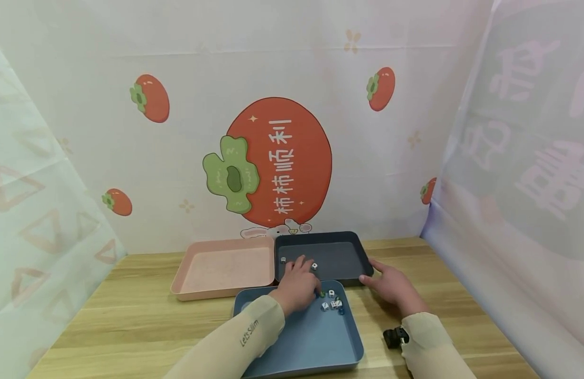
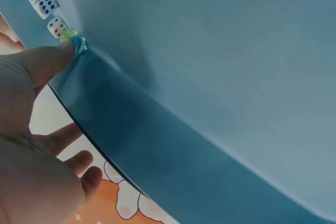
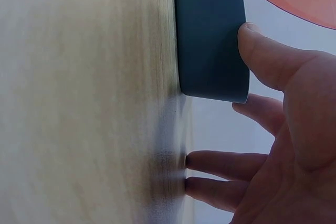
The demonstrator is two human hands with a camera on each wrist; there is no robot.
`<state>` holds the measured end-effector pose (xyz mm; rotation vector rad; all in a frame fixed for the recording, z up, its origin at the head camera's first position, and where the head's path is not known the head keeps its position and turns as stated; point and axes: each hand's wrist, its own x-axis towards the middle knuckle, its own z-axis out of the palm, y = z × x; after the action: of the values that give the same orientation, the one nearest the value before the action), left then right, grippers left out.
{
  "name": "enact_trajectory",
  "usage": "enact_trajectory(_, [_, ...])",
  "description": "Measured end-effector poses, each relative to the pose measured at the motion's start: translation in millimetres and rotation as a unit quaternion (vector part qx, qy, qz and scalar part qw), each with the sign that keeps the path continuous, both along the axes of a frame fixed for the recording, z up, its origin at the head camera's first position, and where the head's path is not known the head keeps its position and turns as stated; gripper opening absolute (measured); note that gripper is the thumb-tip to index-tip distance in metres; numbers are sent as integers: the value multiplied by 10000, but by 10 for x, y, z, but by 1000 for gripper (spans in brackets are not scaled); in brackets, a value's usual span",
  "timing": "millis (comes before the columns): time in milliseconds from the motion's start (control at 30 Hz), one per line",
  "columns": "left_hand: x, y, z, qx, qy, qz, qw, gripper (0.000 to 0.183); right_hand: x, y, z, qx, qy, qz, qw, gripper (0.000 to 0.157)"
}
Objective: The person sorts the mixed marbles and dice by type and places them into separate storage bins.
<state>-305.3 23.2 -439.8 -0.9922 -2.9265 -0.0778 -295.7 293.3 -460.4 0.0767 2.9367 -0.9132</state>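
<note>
My left hand (image 1: 298,287) reaches over the far wall of the blue tray (image 1: 315,347). Its thumb touches blue and yellow-green marbles (image 2: 79,44) lying against that wall, while the other fingers extend beyond the rim toward the dark tray (image 1: 334,258). Several white dice (image 1: 336,304) and a blue marble (image 1: 341,311) lie close by in the blue tray's far right corner. Two dice sit in the dark tray, one of them (image 1: 314,267) just right of the left fingertips. My right hand (image 1: 391,284) holds the dark tray's near right corner between thumb and forefinger.
A pink tray (image 1: 225,268) stands left of the dark one, with the blue tray in front of both. All rest on a wooden tabletop (image 1: 107,326). A printed cloth (image 1: 178,147) hangs behind, and more cloth encloses both sides.
</note>
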Motion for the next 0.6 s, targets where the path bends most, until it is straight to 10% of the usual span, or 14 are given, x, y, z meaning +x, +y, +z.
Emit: enact_trajectory(600, [-27,10,-66,-128,-71,22,9999,17,-8,1,-10,18,3,-16,10000,79])
